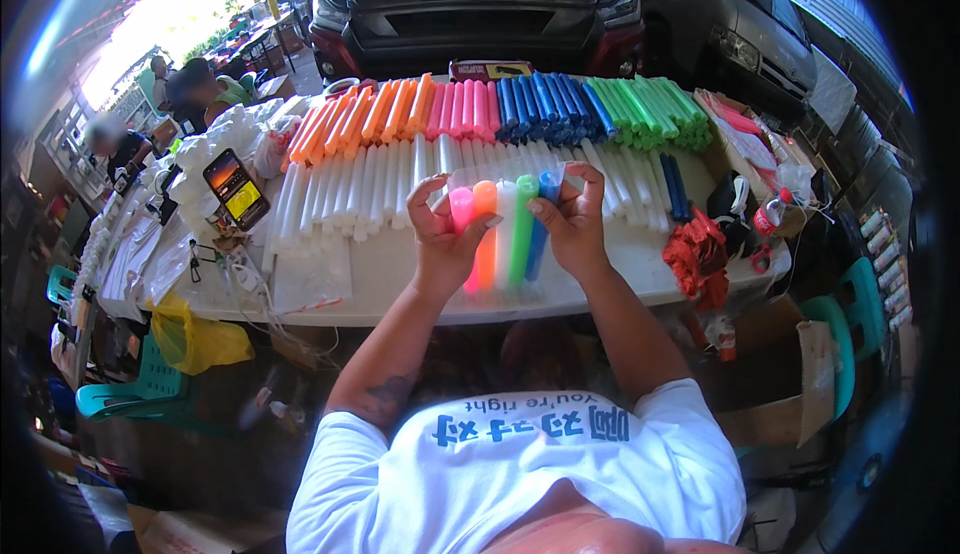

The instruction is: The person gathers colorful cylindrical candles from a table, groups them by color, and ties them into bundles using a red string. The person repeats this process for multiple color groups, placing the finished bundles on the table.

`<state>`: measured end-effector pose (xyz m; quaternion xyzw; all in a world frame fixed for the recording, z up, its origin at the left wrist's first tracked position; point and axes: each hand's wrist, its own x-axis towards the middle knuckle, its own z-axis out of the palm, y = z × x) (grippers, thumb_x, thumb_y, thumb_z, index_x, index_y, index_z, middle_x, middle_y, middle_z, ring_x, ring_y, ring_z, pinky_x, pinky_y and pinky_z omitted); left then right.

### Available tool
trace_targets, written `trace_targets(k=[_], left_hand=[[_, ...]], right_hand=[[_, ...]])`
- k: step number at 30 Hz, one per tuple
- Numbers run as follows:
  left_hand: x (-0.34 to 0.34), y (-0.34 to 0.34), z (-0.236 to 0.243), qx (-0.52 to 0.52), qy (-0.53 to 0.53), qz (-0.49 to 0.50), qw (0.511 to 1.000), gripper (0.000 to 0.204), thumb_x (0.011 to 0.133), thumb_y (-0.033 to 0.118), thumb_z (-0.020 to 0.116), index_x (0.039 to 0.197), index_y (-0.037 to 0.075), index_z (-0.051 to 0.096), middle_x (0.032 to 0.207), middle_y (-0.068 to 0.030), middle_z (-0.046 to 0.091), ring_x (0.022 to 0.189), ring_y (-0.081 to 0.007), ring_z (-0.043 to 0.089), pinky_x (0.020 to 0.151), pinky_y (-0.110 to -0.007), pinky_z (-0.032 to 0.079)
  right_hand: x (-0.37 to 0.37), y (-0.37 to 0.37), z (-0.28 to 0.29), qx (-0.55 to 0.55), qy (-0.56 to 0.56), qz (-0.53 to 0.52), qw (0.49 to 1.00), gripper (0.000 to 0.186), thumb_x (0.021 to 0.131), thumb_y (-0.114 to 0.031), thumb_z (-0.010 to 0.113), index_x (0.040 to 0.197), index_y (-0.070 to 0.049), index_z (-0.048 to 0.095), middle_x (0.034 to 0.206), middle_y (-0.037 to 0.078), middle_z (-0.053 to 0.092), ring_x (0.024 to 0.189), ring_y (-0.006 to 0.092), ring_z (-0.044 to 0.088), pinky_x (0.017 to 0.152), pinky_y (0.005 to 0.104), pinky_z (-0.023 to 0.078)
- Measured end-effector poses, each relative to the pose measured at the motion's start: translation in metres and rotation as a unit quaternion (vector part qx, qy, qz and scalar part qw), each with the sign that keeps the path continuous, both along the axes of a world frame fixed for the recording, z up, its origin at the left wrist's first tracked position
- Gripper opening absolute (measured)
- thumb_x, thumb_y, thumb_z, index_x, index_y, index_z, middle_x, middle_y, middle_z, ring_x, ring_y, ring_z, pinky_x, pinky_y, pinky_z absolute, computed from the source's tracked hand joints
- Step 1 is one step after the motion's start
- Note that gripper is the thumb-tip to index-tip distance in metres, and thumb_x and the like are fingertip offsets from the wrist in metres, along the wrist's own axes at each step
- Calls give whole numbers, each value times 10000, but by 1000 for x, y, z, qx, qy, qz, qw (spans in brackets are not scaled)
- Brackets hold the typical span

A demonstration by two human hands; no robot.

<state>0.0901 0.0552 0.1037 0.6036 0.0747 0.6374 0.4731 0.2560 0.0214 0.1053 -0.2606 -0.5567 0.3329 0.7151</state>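
In front of my chest I hold up a clear plastic bag [505,292] with several coloured candle-like sticks side by side in it. They run from a pink stick [462,212] through an orange stick [486,249], a white one and a green stick [521,239] to a blue stick [546,224]. My left hand [446,234] is closed at the pink side, its thumb across the front near the orange stick. At the blue side, my right hand [574,224] grips the upper edge, thumb on the blue stick.
Behind the bag, a white table [400,284] bears rows of white sticks [360,189] and heaps of orange [370,114], pink [463,109], blue [550,107] and green sticks [648,109]. A phone [236,189] stands left; a red plastic bag [697,259] lies right. Parked vehicles [470,14] stand beyond.
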Motion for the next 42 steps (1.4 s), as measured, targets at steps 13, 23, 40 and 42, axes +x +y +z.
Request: trace_targets(k=[13,23,40,42], left_hand=[[-3,-1,6,-18,8,49,999,186,882,-33,620,1012,31,502,1032,-72,621,946,-101,577,819,-247,471],[-3,-10,33,-155,0,33,987,84,894,41,636,862,40,558,858,-23,635,796,-47,553,706,-211,436],[-19,-5,55,-274,66,-102,954,197,881,34,607,1068,-25,627,1006,-93,657,943,-140,608,873,-269,456],[-19,-2,55,-271,78,-107,953,172,879,30,607,1042,-20,632,998,-89,659,929,-135,607,866,-267,458]], right_hand=[[7,-3,17,-33,-54,-87,994,157,882,-46,659,959,-59,522,893,36,605,812,69,571,748,231,473],[6,-4,33,-58,2,-28,998,145,903,-60,617,836,-66,488,961,119,659,880,132,613,820,283,482],[26,-4,53,-254,124,188,941,166,854,-17,568,1019,-11,576,988,108,653,910,185,638,872,330,501],[27,-2,50,-241,131,202,940,158,851,-13,575,1010,-17,575,985,108,653,903,185,640,870,335,503]])
